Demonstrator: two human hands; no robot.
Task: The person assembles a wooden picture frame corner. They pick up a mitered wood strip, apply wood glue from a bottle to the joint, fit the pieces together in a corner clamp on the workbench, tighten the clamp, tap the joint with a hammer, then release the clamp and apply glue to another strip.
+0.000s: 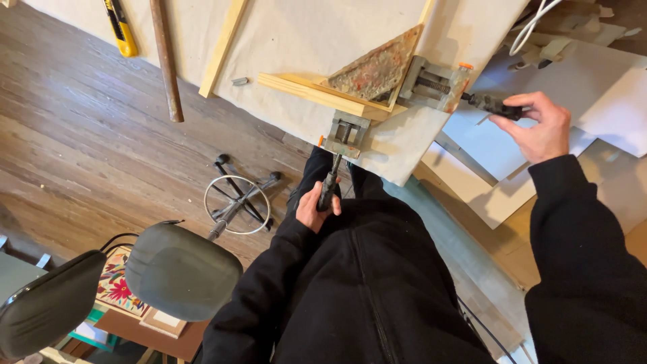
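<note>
Metal and stiff, the corner clamp (397, 91) sat at the table (296, 34) corner, gripping two wood strips (317, 94) at a right angle. The left hand (317, 205) was closed around one screw handle (329, 185); the right hand (539, 128) pinched the other handle (492, 104) in its fingertips. It looked heavy and rigid, best held by those handles.
</note>
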